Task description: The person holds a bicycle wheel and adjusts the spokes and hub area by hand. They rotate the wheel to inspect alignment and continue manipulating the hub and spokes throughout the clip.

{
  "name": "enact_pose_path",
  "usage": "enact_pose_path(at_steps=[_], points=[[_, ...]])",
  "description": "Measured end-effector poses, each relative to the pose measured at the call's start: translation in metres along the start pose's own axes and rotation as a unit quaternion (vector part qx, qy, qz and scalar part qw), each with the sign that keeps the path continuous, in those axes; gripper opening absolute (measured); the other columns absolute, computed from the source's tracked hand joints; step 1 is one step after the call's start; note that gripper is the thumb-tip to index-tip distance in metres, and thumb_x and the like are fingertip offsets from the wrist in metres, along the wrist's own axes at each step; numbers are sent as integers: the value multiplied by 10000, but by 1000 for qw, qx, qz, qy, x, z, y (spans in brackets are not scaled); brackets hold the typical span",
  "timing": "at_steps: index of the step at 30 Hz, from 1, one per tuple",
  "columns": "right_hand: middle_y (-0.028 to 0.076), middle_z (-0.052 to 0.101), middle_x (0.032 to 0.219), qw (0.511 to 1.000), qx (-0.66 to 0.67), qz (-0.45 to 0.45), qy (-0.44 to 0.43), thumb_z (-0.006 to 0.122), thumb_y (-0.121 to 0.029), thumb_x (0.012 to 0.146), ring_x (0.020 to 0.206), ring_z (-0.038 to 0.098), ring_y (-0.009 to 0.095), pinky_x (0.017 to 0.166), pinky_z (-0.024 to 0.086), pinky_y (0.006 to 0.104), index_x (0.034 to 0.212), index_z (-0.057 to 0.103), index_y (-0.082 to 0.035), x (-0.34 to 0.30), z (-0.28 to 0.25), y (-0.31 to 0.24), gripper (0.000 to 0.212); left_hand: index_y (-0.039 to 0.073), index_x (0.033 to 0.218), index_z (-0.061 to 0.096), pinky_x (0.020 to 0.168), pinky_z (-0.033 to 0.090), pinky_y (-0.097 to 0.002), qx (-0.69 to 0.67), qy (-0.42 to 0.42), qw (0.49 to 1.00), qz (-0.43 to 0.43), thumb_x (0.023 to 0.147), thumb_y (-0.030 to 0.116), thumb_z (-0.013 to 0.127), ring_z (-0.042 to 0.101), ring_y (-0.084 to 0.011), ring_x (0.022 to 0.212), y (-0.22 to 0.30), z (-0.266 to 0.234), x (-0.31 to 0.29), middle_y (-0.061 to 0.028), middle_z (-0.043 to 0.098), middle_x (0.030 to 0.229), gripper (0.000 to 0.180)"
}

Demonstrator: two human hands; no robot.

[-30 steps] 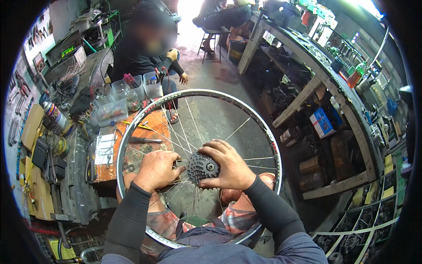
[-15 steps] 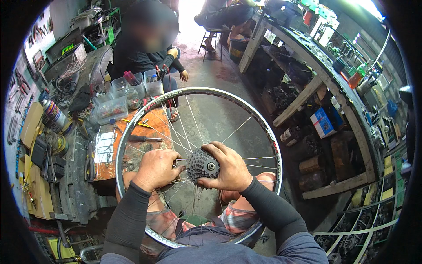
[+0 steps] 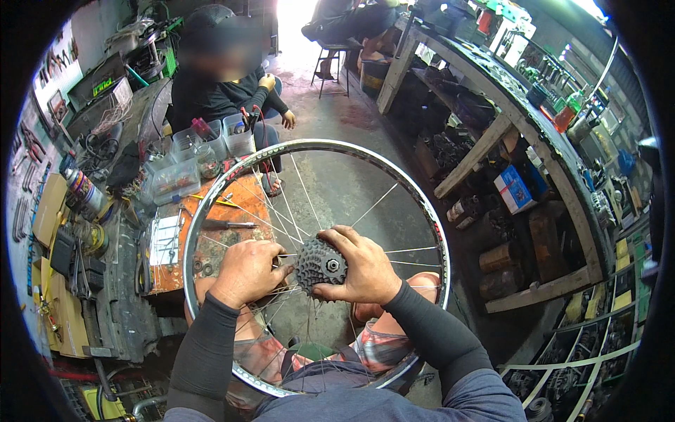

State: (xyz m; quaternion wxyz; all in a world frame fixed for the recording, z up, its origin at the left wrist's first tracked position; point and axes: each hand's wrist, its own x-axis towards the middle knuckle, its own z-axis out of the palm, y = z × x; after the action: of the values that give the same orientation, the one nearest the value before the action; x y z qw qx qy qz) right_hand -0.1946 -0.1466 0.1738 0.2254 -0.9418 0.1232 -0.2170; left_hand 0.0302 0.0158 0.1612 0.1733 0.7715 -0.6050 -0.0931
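Observation:
A bicycle wheel rim [image 3: 445, 232] rests across my lap, with only some of its spokes [image 3: 376, 205] running to the hub. The dark sprocket cassette [image 3: 314, 268] sits at the wheel's centre, axle end facing up. My right hand [image 3: 363, 266] wraps round the cassette's right side, thumb below and fingers above. Left of the cassette, my left hand [image 3: 251, 271] pinches with thumb and fingertips by the hub, where thin spokes gather. What exactly lies in that pinch is partly hidden by the fingers.
An orange work board [image 3: 246, 190] holds a screwdriver [image 3: 228, 224], small rings and a paper sheet [image 3: 164, 240]. Clear plastic boxes [image 3: 176, 181] of parts stand behind it. A seated person [image 3: 228, 105] is at the far left. A long wooden bench [image 3: 506, 133] runs along the right.
The view has shifted slightly, and the person across from me has changed head position a little. My hands keep nearly the same grip on the wheel.

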Motion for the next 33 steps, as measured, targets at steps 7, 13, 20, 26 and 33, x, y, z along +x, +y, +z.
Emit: enact_pose_path(at_steps=[7,13,20,26,33], points=[[261,666,1417,1000,1,9,0,952,-569,727,1216,715,457,1033,591,513,1480,633,-51,-1,2,1,968,96,1071,833,860,611,-497,-4,-3,1000,-2,902,296,817,778,-369,957,0,-1,0,-144,808,984,262],[262,654,1447,1000,-2,17,4,953,-559,722,1250,702,454,1068,574,516,1496,625,-54,-2,5,-1,981,85,1055,834,879,606,-506,0,8,1000,5,922,355,818,780,-374,974,0,-2,-2,-149,802,980,302],[207,590,1612,896,437,61,-46,811,-514,966,1432,621,349,1173,523,492,1668,482,-32,-5,-1,64,913,54,1154,819,926,612,-450,-80,37,996,10,872,166,791,779,-356,1009,8,-4,3,-173,799,1039,305],[156,819,1100,890,398,217,-50,636,-306,1129,1046,772,263,943,597,392,1325,759,37,8,-9,67,414,-50,1320,707,1028,586,-401,-244,211,936,143,910,231,757,751,-283,1110,7,-6,2,-166,747,1228,500],[295,791,1038,940,270,194,-78,658,-331,1097,978,784,363,928,581,474,1203,777,73,8,-10,60,434,-8,1617,513,1319,363,-542,-20,75,989,129,645,606,1023,469,-460,1572,63,15,0,-271,537,1650,1258]])
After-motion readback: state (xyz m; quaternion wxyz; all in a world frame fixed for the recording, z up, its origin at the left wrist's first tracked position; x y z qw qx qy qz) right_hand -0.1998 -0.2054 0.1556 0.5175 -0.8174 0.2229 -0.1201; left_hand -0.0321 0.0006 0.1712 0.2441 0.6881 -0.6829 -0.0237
